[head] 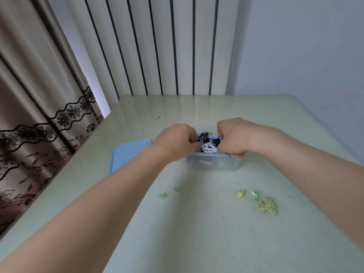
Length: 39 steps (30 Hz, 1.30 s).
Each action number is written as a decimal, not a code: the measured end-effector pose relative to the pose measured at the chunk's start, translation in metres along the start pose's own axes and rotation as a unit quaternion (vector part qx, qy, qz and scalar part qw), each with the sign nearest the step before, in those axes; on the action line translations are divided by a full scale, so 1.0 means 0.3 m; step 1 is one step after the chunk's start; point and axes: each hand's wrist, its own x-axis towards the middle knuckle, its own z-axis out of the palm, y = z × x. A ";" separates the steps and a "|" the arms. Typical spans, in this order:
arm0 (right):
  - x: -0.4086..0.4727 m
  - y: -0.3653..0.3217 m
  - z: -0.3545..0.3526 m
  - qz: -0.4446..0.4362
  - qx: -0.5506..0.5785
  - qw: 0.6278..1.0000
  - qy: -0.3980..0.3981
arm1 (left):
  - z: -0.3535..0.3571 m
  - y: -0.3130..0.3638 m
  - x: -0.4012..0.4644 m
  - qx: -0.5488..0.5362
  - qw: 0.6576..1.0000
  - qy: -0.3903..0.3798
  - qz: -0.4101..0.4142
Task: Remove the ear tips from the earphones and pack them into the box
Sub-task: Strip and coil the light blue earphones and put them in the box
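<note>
Curling down into the box (213, 164), the fingers of both hands are buried among the coiled earphones (209, 145) inside it; whether anything is pinched can't be told, since the fingertips are hidden by the knuckles & the cords. The left hand (175, 140) is bent over the box's left end, fingers drawn together. The right hand (233, 137) is bent over the right end, its thumb hooked on the near rim, the other fingers folded in toward the tangle. The box is clear plastic, set mid-table, w/ white, black, purple & blue cords seen through the open top. A blue lid (126, 154) is laid flat just left of the box, partly covered by the left forearm. Nearer the camera, two green ear tips (169, 192) are seen loose on the table (216, 233), apart from each other & well clear of the box. To the right of them a yellow earphone set (260, 201) is lying in a loose bundle, its two buds pointed toward the box; the buds appear bare, though that's too small to confirm. A curtain is hung at far left.
</note>
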 end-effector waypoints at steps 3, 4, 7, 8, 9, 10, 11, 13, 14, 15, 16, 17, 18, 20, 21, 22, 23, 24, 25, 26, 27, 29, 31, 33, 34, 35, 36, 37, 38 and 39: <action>-0.004 0.033 0.000 -0.004 0.038 0.998 0.055 | 0.009 0.003 0.000 0.020 1.000 -0.016 0.005; -0.003 0.046 -0.010 -0.006 0.056 0.996 0.067 | 0.010 0.002 -0.001 0.031 0.999 -0.018 0.011; 0.007 0.081 -0.050 -0.025 0.099 0.987 0.122 | -0.003 0.004 -0.010 0.039 0.998 0.034 0.047; 0.013 0.086 -0.056 -0.035 0.099 0.984 0.141 | -0.008 0.004 -0.011 0.035 0.996 0.063 0.060; 0.019 0.087 -0.055 -0.044 0.090 0.983 0.151 | -0.013 0.003 -0.012 0.031 0.994 0.082 0.067; 0.025 0.086 -0.045 -0.053 0.069 0.985 0.149 | -0.016 0.006 -0.014 0.030 0.994 0.083 0.068; 0.030 0.084 -0.026 -0.060 0.039 0.988 0.138 | -0.016 0.010 -0.014 0.027 0.995 0.067 0.062; 0.042 0.084 0.023 -0.059 -0.018 0.991 0.117 | -0.012 0.016 -0.008 0.007 0.999 0.023 0.035; 0.046 0.084 0.039 -0.055 -0.032 0.991 0.114 | -0.012 0.016 -0.004 -0.008 1.000 0.008 0.019; 0.047 0.087 0.046 -0.055 -0.044 0.990 0.119 | -0.014 0.017 0.001 -0.021 1.000 -0.002 0.005; 0.051 0.087 0.045 -0.055 -0.052 0.990 0.120 | -0.017 0.020 0.008 -0.027 1.000 -0.009 -0.007; 0.054 0.087 0.041 -0.056 -0.057 0.990 0.115 | -0.019 0.025 0.014 -0.028 0.999 -0.016 -0.016; 0.055 0.086 0.035 -0.051 -0.057 0.992 0.101 | -0.019 0.032 0.020 -0.028 0.999 -0.023 -0.025; 0.052 0.084 0.018 -0.042 -0.057 0.996 0.059 | -0.010 0.046 0.030 -0.022 0.999 -0.032 -0.037; 0.050 0.082 0.007 -0.035 -0.059 0.997 0.029 | -0.002 0.048 0.035 -0.021 0.998 -0.034 -0.042; 0.048 0.080 -0.005 -0.023 -0.062 0.998 0.000 | 0.005 0.050 0.038 -0.017 0.998 -0.034 -0.045; 0.045 0.076 -0.019 -0.015 -0.061 0.998 -0.025 | 0.011 0.050 0.040 -0.011 0.998 -0.034 -0.046; 0.042 0.073 -0.030 -0.006 -0.049 0.998 -0.048 | 0.015 0.052 0.038 -0.004 0.998 -0.033 -0.047; 0.041 0.071 -0.038 0.003 -0.033 0.997 -0.070 | 0.018 0.053 0.037 0.003 0.998 -0.032 -0.048; 0.041 0.075 -0.042 0.014 -0.015 0.996 -0.085 | 0.018 0.059 0.035 0.011 0.998 -0.034 -0.047; 0.043 0.076 -0.040 0.023 -0.001 0.995 -0.094 | 0.016 0.062 0.033 0.019 0.998 -0.037 -0.044; 0.042 0.085 -0.029 0.030 0.018 0.996 -0.087 | 0.002 0.073 0.024 0.038 0.998 -0.049 -0.030; 0.037 0.095 -0.014 0.013 0.022 0.999 -0.045 | -0.017 0.082 0.012 0.048 0.998 -0.044 -0.015; 0.019 0.108 -0.003 -0.012 0.001 0.999 0.030 | -0.039 0.096 -0.005 0.041 0.999 -0.006 -0.003; -0.001 0.109 -0.002 -0.023 -0.011 0.998 0.063 | -0.050 0.108 -0.020 0.036 0.999 0.016 0.006; -0.027 0.106 -0.005 -0.035 -0.018 0.995 0.090 | -0.058 0.121 -0.036 0.031 0.999 0.034 0.018; -0.056 0.103 -0.012 -0.047 -0.019 0.992 0.113 | -0.064 0.135 -0.052 0.025 0.998 0.047 0.035; -0.083 0.101 -0.021 -0.055 -0.017 0.989 0.133 | -0.069 0.149 -0.069 0.020 0.997 0.056 0.055; -0.112 0.101 -0.029 -0.061 -0.019 0.988 0.141 | -0.073 0.165 -0.089 0.013 0.995 0.061 0.075; -0.138 0.101 -0.037 -0.062 -0.027 0.990 0.125 | -0.074 0.175 -0.105 0.009 0.994 0.063 0.094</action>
